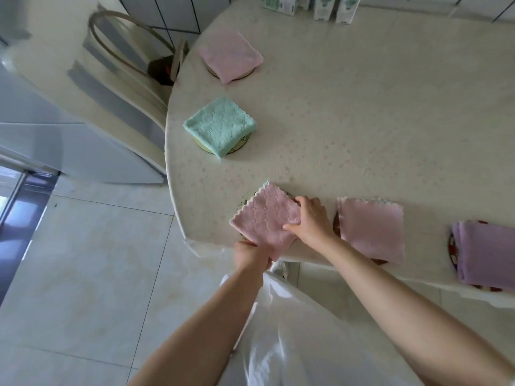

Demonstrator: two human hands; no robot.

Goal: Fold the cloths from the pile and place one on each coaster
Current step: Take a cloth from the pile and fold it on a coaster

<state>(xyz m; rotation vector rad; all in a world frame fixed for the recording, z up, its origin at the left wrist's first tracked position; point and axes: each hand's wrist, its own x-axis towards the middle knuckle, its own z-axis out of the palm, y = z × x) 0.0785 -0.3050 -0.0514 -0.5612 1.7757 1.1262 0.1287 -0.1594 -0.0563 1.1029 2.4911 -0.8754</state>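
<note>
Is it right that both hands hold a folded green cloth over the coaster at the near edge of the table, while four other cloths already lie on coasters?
Not quite. The head view shows the cloth held by the left hand and right hand is pink; the green cloth already lies on a coaster. The rest is right.

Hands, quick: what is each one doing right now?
Left hand: closed, pinching the near corner of the folded pink cloth.
Right hand: gripping the same cloth's right edge.

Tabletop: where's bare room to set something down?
Free: the wide cream tablecloth middle, bordered by green-white cartons at the back and folded cloths along the near and left edges. Crowded: near edge, where both hands hold the pink folded cloth beside the pale pink cloth.
</note>
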